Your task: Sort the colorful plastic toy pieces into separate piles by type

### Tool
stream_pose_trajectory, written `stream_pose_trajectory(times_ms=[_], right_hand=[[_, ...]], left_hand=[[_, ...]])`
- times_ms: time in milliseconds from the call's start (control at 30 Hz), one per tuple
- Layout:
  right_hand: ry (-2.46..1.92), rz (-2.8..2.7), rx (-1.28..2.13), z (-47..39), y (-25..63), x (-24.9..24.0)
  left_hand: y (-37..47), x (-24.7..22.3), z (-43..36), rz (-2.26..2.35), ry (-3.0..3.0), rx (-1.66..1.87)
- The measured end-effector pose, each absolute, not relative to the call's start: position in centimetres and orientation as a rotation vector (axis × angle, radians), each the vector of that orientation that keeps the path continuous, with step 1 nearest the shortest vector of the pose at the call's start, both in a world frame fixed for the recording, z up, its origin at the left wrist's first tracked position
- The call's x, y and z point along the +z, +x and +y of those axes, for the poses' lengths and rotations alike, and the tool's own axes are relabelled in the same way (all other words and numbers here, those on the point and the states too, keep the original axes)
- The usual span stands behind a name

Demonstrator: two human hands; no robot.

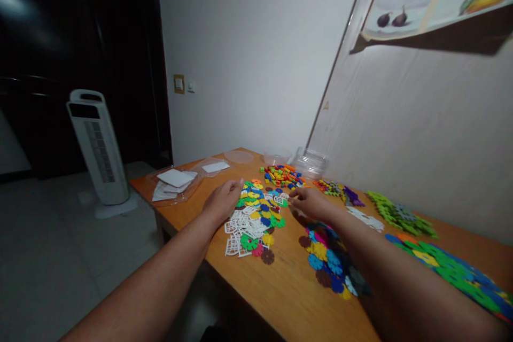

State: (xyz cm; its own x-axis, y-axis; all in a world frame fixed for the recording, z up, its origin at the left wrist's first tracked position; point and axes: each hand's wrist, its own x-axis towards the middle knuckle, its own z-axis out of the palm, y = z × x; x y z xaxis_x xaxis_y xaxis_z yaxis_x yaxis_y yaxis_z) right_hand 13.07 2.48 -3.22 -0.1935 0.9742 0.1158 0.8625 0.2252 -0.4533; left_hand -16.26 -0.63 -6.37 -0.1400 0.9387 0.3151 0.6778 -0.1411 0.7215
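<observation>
My left hand rests at the left edge of a mixed pile of plastic pieces, its thumb stretched out and the other fingers partly hidden. Yellow, green and blue notched discs lie beside it, with white window-lattice pieces heaped nearer the front edge. On the far side of this pile, my right hand has its fingers pinched at a small white lattice piece. Beneath my right forearm lies a second heap of notched discs, partly covered by the arm.
Small colourful blocks and clear plastic containers stand at the back of the table. Transparent trays with white cards lie at the left corner. Green interlocking pieces and large flat pieces spread along the right. A tower fan stands on the floor.
</observation>
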Motion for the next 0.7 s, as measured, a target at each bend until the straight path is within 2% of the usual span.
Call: stream_pose_trajectory(times_ms=[467, 700], right_hand=[[-1.728, -2.124, 0.379, 3.9, 9.8, -4.3], [-1.807, -1.868, 0.396, 3.4, 13.5, -4.4]], left_hand=[[-16.1, -6.4, -0.9, 1.807, 1.818, 1.173], [-16.3, -6.5, -0.7, 1.794, 1.815, 1.170]])
